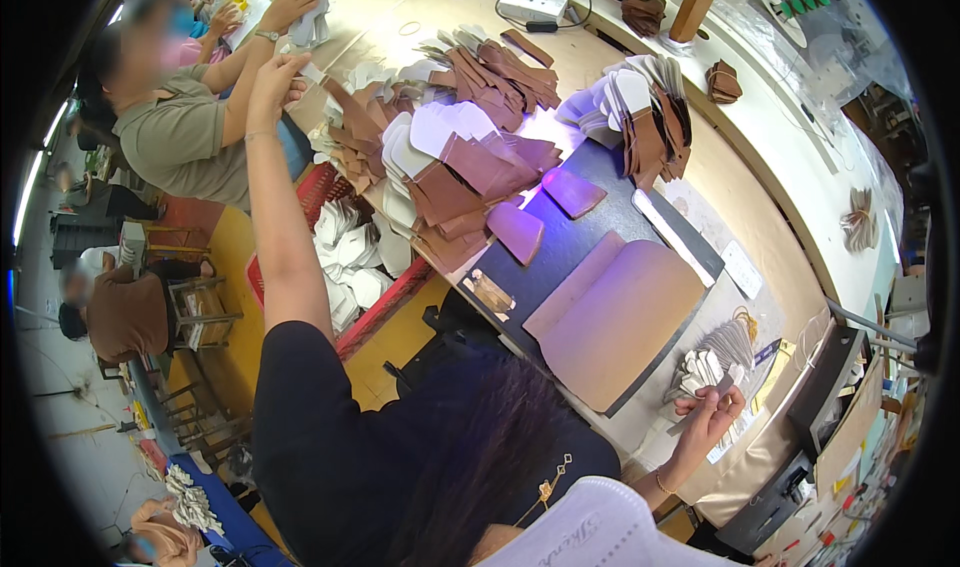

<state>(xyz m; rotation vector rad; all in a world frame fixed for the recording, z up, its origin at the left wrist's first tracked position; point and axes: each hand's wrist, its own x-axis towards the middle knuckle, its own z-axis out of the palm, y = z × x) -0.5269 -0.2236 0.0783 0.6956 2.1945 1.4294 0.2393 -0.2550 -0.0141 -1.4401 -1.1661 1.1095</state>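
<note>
- Fingers of the right hand (706,425): bent nearly closed, a thin grey strip (692,415) pinched between thumb and fingertips.
- Grey strip: slanted across the fingers, low right on the table, just beside a bundle of pale strips (725,347).
- Left hand (272,85): arm stretched far forward, fingers partly bent; a pale piece (313,72) shows at the fingertips. Cannot tell whether it is gripped.
- Between the hands: heaped brown and white pieces (455,177); two small flared pieces, under purplish light, beside the heap.
- Large brown sheet (620,317): lying on a dark mat (612,189), left of the right hand.
- Red crate (385,312): below the table edge, white pieces inside.
- Co-worker (185,132): beyond the left arm, holding white pieces up.
</note>
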